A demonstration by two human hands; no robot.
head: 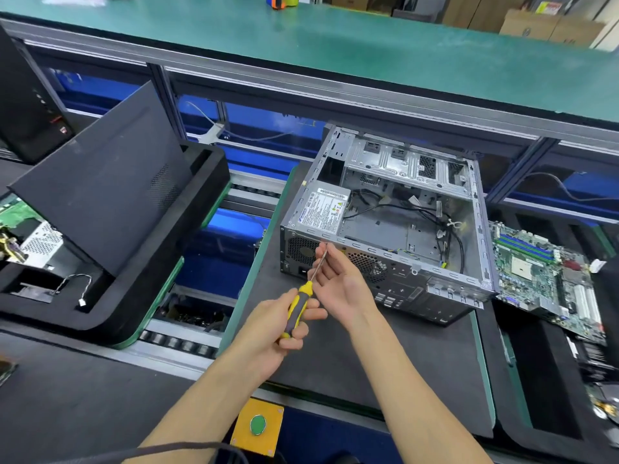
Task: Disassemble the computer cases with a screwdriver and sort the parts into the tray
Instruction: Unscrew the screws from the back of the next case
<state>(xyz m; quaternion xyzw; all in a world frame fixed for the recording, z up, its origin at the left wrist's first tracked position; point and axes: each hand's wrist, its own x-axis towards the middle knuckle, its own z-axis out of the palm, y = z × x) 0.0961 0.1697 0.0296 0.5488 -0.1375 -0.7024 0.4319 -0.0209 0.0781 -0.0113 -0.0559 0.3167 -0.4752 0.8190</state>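
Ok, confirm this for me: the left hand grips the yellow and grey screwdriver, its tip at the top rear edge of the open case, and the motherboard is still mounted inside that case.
One part is wrong. In the head view the motherboard is not inside the open case; it lies outside, to the case's right. The rest holds: the left hand grips the screwdriver, its tip at the case's top rear edge.

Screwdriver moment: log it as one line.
left hand grips screwdriver handle | right hand steadies shaft | tip at case rear top edge | motherboard out, right of case
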